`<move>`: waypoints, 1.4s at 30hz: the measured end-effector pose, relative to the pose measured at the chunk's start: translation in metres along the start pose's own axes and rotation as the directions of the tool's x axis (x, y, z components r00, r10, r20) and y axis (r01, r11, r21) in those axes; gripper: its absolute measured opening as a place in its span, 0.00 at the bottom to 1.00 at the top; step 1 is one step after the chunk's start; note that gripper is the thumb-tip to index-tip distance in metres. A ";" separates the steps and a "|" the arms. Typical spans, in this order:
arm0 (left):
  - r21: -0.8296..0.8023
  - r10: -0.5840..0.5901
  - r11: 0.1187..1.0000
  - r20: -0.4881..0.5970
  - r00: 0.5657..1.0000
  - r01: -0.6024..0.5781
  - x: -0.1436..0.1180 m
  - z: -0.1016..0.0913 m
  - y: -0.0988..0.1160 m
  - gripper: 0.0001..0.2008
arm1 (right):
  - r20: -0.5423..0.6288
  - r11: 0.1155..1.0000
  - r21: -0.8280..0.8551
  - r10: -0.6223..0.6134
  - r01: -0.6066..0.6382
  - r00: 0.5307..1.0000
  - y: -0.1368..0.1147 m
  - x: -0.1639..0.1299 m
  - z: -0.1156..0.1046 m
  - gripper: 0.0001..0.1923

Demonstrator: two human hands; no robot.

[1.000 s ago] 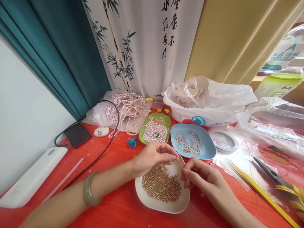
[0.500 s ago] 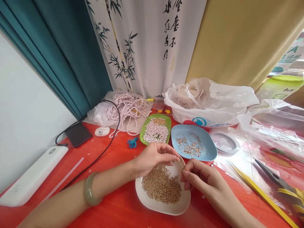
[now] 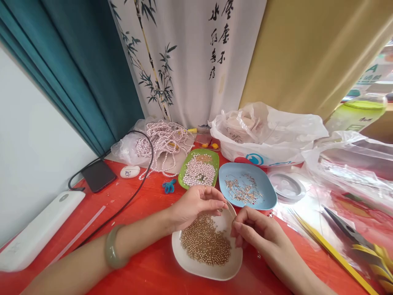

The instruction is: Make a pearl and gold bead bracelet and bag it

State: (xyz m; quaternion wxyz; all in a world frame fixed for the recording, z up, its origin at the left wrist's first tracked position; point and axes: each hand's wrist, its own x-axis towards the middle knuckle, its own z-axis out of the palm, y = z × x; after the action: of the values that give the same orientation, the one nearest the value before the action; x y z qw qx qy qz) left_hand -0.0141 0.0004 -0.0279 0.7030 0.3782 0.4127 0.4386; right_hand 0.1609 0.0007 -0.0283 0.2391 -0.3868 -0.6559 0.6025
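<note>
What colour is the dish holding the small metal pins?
Light blue; the shallow plastic dish of metal pins shows best in the head view.

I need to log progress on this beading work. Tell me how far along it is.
Done: supplies sorted into dishes, with pearls in the green dish and metal pins in the blue dish. In hand: both the left hand and right hand pinch something thin over the white dish of gold beads. Left: the dish remains heaped, and no finished piece is visible.

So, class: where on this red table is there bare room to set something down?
Bare red table lies between the black cable and the left forearm, and at the near edge below the white dish. The back and right are crowded: green dish, blue dish, plastic bags.
</note>
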 end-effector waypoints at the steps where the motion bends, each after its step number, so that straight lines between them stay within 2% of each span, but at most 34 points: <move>1: -0.005 -0.002 1.000 -0.001 1.000 0.002 0.000 0.000 -0.001 0.06 | -0.001 1.000 0.007 0.004 -0.004 1.000 -0.001 0.000 0.000 0.09; 8: 0.005 -0.015 1.000 0.008 1.000 0.015 0.001 -0.002 -0.004 0.06 | -0.020 0.997 0.077 -0.007 0.008 1.000 -0.005 0.000 0.002 0.08; 12: 0.020 -0.029 0.999 -0.004 1.000 0.029 0.001 -0.002 -0.004 0.06 | -0.023 0.997 0.068 -0.031 0.033 0.999 -0.004 0.000 0.001 0.07; 22: 0.052 -0.028 0.998 -0.014 1.000 0.029 0.001 -0.002 -0.004 0.04 | -0.040 0.999 0.043 -0.003 0.005 0.999 -0.006 -0.001 0.003 0.07; 32: 0.215 0.099 0.972 -0.014 0.995 -0.093 -0.003 0.002 -0.002 0.03 | -0.034 0.999 0.036 0.003 -0.002 0.999 -0.007 -0.001 0.002 0.07; 42: 0.267 0.107 0.959 -0.044 0.993 -0.091 -0.004 0.003 0.000 0.03 | -0.037 0.998 0.063 -0.003 0.005 0.999 -0.004 -0.001 0.002 0.07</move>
State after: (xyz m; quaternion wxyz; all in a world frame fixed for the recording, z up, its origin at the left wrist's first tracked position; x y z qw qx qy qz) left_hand -0.0123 -0.0041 -0.0255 0.6110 0.4759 0.4686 0.4250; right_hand 0.1588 -0.0009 -0.0246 0.2644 -0.3889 -0.6328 0.6152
